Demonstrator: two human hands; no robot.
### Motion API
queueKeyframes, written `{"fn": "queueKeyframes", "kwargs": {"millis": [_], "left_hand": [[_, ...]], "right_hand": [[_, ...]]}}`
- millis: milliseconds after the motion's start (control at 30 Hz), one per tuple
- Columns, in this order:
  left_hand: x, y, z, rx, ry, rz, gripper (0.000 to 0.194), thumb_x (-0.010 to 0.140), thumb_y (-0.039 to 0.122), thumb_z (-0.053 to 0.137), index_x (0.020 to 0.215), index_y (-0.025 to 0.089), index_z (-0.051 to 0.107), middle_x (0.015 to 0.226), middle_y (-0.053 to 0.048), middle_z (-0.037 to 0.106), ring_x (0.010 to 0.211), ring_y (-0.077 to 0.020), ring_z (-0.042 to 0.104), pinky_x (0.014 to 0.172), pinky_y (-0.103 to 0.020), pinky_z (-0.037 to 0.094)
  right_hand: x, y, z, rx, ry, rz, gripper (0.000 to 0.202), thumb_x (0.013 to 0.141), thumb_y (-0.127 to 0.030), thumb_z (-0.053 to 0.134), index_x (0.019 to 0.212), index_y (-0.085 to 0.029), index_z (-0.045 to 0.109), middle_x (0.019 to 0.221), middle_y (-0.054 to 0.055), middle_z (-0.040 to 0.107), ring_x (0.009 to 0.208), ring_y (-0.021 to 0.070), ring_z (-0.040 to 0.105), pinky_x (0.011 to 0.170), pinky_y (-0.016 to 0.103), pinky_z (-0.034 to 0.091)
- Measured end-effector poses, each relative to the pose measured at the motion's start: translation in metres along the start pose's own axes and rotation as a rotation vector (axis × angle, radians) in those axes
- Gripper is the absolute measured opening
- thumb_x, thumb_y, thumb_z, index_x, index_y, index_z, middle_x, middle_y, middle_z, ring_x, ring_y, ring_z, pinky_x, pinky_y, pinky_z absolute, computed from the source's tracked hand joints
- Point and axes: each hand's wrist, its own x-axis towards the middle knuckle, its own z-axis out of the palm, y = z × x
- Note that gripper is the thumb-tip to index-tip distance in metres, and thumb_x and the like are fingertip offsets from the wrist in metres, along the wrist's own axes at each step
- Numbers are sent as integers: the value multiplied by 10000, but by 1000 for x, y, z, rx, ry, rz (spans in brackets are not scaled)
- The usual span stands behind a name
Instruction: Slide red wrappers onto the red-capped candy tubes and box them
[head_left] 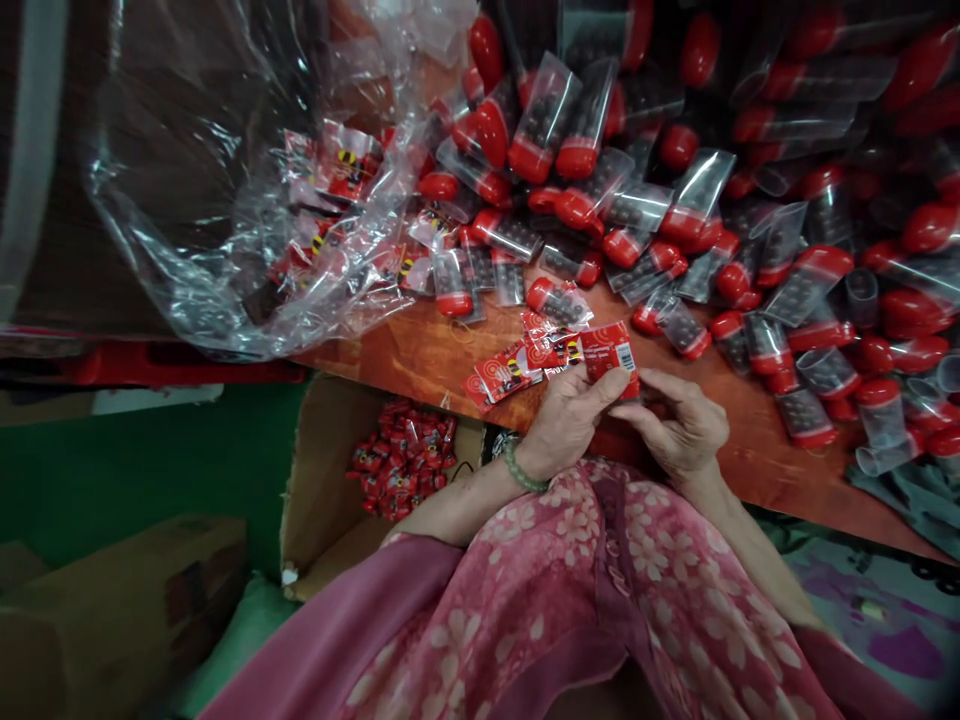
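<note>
Pinching the red card (606,352) close to its white barcode (625,357), the left hand (559,420) kept it above the wooden table (420,352). Beside the card's right edge was the right hand (682,425), thumb and fingers bent toward each other; whether they gripped anything, I could not tell. Some small print ran across the card, too tiny for reading. Left of it lay overlapping ring-patterned cards (514,372), partly covering one another. Beyond it and to its right were many clear tubes (547,115) with red caps and dark beads, some cut off at the border. Far left of it, a shiny plastic bag (225,200) obscured printed packets (345,165), their lettering unclear.
</note>
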Motion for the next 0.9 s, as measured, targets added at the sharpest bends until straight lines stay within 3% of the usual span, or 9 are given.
{"fn": "queueKeyframes", "kwargs": {"millis": [133, 267, 500, 700, 800, 900], "left_hand": [[-4, -6, -7, 74, -3, 5, 424, 719, 551, 877, 811, 165, 727, 780, 9, 710, 683, -83, 601, 690, -220, 491], [-10, -5, -12, 116, 28, 32, 460, 687, 564, 888, 821, 156, 723, 775, 12, 703, 693, -88, 600, 708, -226, 496], [-39, 4, -32, 169, 141, 70, 473, 692, 567, 885, 851, 147, 737, 747, 17, 711, 678, -87, 629, 714, -214, 542], [-57, 8, -46, 150, 206, 64, 513, 655, 575, 906, 866, 141, 732, 816, -15, 763, 730, -140, 696, 765, -279, 592], [-74, 12, -64, 219, 260, 84, 493, 708, 571, 875, 915, 140, 754, 871, -44, 791, 757, -156, 715, 781, -289, 589], [-105, 17, -104, 418, 379, 150, 427, 816, 557, 793, 979, 163, 773, 955, -77, 815, 805, -184, 747, 821, -326, 604]], "right_hand": [[-5, 5, 4, -5, 46, -95, 352, 752, -472, 890, 1027, -292, 761, 811, 11, 826, 594, 204, 749, 576, 315, 601], [0, 2, 9, -99, 72, -326, 275, 863, -442, 797, 1047, -255, 715, 751, 0, 806, 583, 186, 748, 552, 291, 575], [13, -17, 21, -15, -147, -462, 183, 949, -328, 732, 952, -178, 627, 675, -8, 737, 507, 97, 616, 536, 242, 459], [17, -27, 34, -8, -206, -591, 242, 1007, -384, 643, 910, -162, 653, 590, -27, 654, 501, 94, 532, 535, 257, 410], [17, -33, 33, -21, -363, -588, 373, 1010, -505, 584, 952, -153, 693, 584, -34, 612, 527, 99, 531, 565, 257, 422], [21, -35, 29, -53, -428, -567, 391, 1011, -536, 572, 1003, -171, 712, 599, -36, 599, 562, 112, 536, 596, 254, 439]]}}
